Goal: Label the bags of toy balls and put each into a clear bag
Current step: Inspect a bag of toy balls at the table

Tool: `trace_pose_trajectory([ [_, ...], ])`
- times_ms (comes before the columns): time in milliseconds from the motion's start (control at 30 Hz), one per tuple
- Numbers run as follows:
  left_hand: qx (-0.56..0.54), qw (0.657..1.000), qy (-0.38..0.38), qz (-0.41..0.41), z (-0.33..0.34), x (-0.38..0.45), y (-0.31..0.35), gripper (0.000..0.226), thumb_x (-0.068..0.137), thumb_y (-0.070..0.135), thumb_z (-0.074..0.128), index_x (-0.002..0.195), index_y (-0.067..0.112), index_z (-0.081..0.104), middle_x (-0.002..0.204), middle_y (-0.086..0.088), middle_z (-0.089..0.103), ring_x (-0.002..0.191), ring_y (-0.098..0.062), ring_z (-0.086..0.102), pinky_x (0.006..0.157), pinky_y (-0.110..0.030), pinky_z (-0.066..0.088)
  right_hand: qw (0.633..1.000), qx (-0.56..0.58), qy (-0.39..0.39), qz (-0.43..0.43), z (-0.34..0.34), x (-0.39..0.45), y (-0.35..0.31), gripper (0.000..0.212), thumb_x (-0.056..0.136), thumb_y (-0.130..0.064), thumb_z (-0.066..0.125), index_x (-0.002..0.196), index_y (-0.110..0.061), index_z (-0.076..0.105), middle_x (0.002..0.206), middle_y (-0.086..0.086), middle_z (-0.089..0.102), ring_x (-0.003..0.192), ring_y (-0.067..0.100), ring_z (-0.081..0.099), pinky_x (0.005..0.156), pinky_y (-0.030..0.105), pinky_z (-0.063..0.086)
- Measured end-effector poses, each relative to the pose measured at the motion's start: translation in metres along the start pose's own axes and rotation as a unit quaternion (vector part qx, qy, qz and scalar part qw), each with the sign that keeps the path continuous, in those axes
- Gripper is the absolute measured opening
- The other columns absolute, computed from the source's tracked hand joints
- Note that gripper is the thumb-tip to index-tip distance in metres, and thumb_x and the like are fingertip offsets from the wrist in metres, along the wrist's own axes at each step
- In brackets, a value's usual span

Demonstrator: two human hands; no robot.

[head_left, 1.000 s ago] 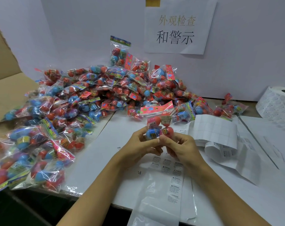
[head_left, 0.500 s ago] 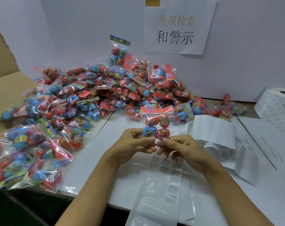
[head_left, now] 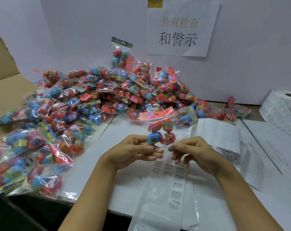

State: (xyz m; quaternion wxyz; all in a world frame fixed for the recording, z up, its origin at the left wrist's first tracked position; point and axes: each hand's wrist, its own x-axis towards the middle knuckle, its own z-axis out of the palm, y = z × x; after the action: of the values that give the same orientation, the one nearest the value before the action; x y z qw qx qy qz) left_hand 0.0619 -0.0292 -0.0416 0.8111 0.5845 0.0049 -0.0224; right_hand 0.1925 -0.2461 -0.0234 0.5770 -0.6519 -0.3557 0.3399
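I hold one bag of toy balls [head_left: 161, 130] upright above the table, its pink header card on top and red and blue balls inside. My left hand [head_left: 134, 150] pinches the bag's lower left edge by the blue ball. My right hand [head_left: 193, 152] pinches the lower right edge below the red ball. A big pile of bags of balls [head_left: 94, 97] covers the left and back of the table. A stack of clear bags [head_left: 168, 192] printed with warning text lies flat under my hands. A strip of label backing [head_left: 218, 134] curls just right of my hands.
A roll of labels [head_left: 281, 105] stands at the far right. A cardboard box flap [head_left: 6, 87] rises at the left. A paper sign [head_left: 181, 27] hangs on the white wall behind. The white table top [head_left: 94, 164] ends at a dark front edge.
My hands have drawn slightly apart, the right one sliding right along the bag's bottom edge. The bag stays upright between them.
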Motion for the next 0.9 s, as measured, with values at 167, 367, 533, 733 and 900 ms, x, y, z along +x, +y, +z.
trace_pose_trajectory([
  [167, 0.007, 1.000, 0.026, 0.015, -0.003, 0.004, -0.003, 0.031, 0.094, -0.009, 0.059, 0.122, 0.002, 0.068, 0.114, -0.024, 0.074, 0.102, -0.031, 0.076, 0.079, -0.027, 0.062, 0.989, 0.008, 0.141, -0.030, 0.003, 0.007, 0.006, 0.036, 0.059, -0.045, 0.085, 0.062, -0.010, 0.074, 0.060, 0.011, 0.066, 0.049, 0.016, 0.055, 0.042, 0.021, 0.038],
  [367, 0.110, 0.971, 0.185, 0.101, 0.007, 0.016, -0.014, 0.024, 0.091, -0.002, 0.072, 0.113, 0.006, 0.069, 0.100, -0.016, 0.079, 0.094, -0.030, 0.077, 0.079, -0.027, 0.061, 0.929, -0.132, 0.333, -0.094, 0.017, 0.010, 0.022, 0.040, 0.075, -0.046, 0.081, 0.063, -0.012, 0.063, 0.055, -0.007, 0.059, 0.054, 0.010, 0.052, 0.060, 0.025, 0.049],
  [533, 0.271, 0.926, 0.189, 0.181, 0.016, 0.023, -0.027, 0.038, 0.085, 0.002, 0.081, 0.118, 0.017, 0.069, 0.109, 0.002, 0.076, 0.097, -0.012, 0.075, 0.085, -0.026, 0.059, 0.969, -0.133, 0.192, -0.082, 0.047, 0.010, 0.021, 0.055, 0.072, -0.055, 0.075, 0.121, -0.032, 0.065, 0.110, -0.016, 0.070, 0.102, -0.005, 0.065, 0.081, 0.013, 0.053],
  [733, 0.369, 0.897, 0.158, 0.187, 0.017, 0.022, -0.034, 0.052, 0.085, 0.015, 0.084, 0.133, 0.019, 0.067, 0.113, -0.001, 0.068, 0.087, -0.012, 0.068, 0.073, -0.031, 0.059, 0.961, -0.057, 0.254, -0.091, 0.044, 0.012, 0.022, 0.023, 0.090, -0.024, 0.074, 0.111, -0.030, 0.068, 0.100, -0.010, 0.075, 0.094, 0.005, 0.070, 0.081, 0.025, 0.058],
  [900, 0.326, 0.886, 0.286, 0.165, 0.018, 0.025, -0.031, 0.035, 0.082, 0.028, 0.087, 0.109, 0.019, 0.066, 0.096, -0.001, 0.067, 0.077, -0.009, 0.062, 0.062, -0.024, 0.053, 0.967, 0.089, 0.238, -0.028, 0.033, 0.014, 0.016, 0.021, 0.085, -0.031, 0.071, 0.102, -0.020, 0.075, 0.092, 0.000, 0.076, 0.080, 0.014, 0.068, 0.061, 0.025, 0.051],
])
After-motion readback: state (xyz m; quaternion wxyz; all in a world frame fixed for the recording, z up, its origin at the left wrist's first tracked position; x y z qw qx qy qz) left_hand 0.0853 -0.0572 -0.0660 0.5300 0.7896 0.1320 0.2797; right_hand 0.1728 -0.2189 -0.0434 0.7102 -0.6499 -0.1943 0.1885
